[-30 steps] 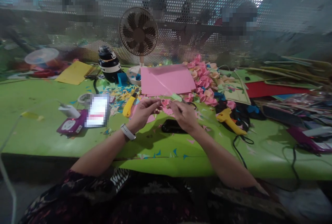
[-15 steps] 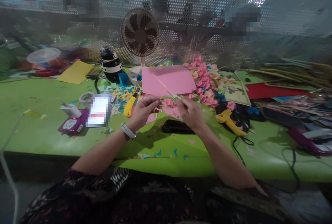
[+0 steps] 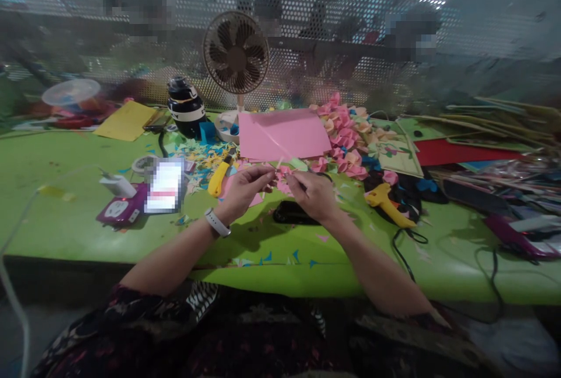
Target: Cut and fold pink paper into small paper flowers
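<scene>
My left hand (image 3: 246, 190), with a white band on the wrist, is closed in a pinch; what lies between its fingertips is too small to make out. Facing it, my right hand (image 3: 313, 196) also pinches something tiny, its fingertips almost meeting the left ones. A short pale strip (image 3: 279, 162) pokes up near the fingertips. Behind them lie pink paper pieces (image 3: 284, 173). Under my right hand sits a black oblong case (image 3: 291, 212), partly covered. A yellow-handled cutter (image 3: 219, 178) rests left of my left hand, and a pink sheet (image 3: 283, 132) lies beyond both hands.
Folded pink paper flowers (image 3: 344, 132) are heaped at the back. A yellow glue gun (image 3: 392, 205) with a black cord lies right. Left are a lit phone (image 3: 164, 186), a purple power socket (image 3: 120, 210) and paper scraps (image 3: 201, 159). A black bottle (image 3: 187, 109) and fan (image 3: 236, 54) stand behind.
Half a second ago my right hand had drawn back to the right, a thin stick showing at its fingers. It has returned to the left hand, which has barely moved.
</scene>
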The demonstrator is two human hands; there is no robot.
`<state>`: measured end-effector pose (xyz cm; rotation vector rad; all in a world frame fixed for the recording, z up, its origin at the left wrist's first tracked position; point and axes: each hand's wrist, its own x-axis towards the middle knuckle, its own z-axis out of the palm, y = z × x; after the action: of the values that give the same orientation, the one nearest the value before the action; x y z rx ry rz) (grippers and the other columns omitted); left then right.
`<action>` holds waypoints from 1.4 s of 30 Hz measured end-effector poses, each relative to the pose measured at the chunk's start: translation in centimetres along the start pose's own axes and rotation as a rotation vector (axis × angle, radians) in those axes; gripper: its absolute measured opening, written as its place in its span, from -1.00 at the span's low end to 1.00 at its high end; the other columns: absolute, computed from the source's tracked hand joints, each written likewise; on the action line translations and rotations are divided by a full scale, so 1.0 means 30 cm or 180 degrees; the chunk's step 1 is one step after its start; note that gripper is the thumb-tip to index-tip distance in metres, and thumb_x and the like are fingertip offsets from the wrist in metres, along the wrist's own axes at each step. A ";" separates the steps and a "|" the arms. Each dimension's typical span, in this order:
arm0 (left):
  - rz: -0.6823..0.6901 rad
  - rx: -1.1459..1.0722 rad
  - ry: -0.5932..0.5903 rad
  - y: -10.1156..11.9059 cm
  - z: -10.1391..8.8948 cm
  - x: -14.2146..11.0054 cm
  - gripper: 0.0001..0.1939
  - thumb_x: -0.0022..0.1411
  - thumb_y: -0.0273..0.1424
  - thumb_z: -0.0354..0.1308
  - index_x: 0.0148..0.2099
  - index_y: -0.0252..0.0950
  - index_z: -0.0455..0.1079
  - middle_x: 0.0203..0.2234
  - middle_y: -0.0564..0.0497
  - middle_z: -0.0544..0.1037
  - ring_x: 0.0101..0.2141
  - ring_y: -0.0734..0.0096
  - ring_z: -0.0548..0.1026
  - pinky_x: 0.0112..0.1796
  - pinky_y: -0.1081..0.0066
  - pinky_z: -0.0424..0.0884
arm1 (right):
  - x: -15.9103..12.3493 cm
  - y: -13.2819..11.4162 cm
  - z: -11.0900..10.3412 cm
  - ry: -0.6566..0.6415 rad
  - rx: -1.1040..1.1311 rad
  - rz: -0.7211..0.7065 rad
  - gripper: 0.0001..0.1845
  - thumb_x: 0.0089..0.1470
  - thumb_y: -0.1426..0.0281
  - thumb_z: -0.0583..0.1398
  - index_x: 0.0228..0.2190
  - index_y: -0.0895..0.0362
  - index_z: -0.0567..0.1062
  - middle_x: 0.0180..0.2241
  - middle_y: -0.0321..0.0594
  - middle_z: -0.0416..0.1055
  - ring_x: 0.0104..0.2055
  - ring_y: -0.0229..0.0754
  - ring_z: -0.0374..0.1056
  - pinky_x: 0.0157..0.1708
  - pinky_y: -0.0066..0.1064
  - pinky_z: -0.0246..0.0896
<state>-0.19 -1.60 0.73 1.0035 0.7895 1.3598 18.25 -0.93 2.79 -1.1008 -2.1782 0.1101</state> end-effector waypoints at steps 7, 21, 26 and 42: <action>0.0074 0.0115 -0.0154 0.005 -0.008 0.002 -0.69 -0.07 -0.24 0.50 -0.29 -0.29 0.60 -0.44 0.01 0.62 -0.43 0.50 0.53 -0.42 0.50 0.43 | 0.002 0.007 -0.006 -0.0025 -0.0007 -0.0124 -0.54 0.34 0.21 0.00 -0.56 0.11 0.37 -0.56 -0.22 0.37 -0.50 -0.24 0.22 -0.42 -0.37 0.00; 0.0322 0.0378 -0.0066 0.001 -0.013 -0.001 -0.74 -0.05 -0.21 0.49 -0.39 -0.27 0.60 -0.53 0.01 0.60 -0.52 0.52 0.47 -0.47 0.47 0.40 | 0.009 -0.008 -0.023 -0.0174 0.0460 -0.0080 -0.50 0.31 0.15 0.01 -0.60 0.09 0.39 -0.60 -0.24 0.33 -0.52 -0.23 0.18 -0.43 -0.37 0.02; 0.0317 0.0276 -0.0093 -0.001 -0.013 0.000 -0.74 -0.06 -0.22 0.50 -0.38 -0.27 0.60 -0.52 0.02 0.60 -0.52 0.53 0.47 -0.46 0.48 0.42 | 0.009 -0.006 -0.019 -0.0183 0.0458 -0.0123 -0.52 0.30 0.17 0.02 -0.59 0.09 0.40 -0.59 -0.23 0.34 -0.53 -0.24 0.17 -0.44 -0.37 0.02; 0.0276 0.0278 -0.0082 -0.010 -0.006 -0.011 -0.69 -0.04 -0.17 0.48 -0.35 -0.29 0.59 -0.52 0.02 0.59 -0.53 0.54 0.45 -0.46 0.47 0.37 | 0.018 -0.009 -0.040 -0.0605 0.0862 -0.0105 -0.52 0.28 0.19 0.04 -0.64 0.09 0.28 -0.65 -0.32 0.21 -0.57 -0.29 0.14 -0.48 -0.40 -0.02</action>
<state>-0.27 -1.88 0.34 1.1328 0.7995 1.3932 18.58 -0.98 4.08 -0.9312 -2.2645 0.4981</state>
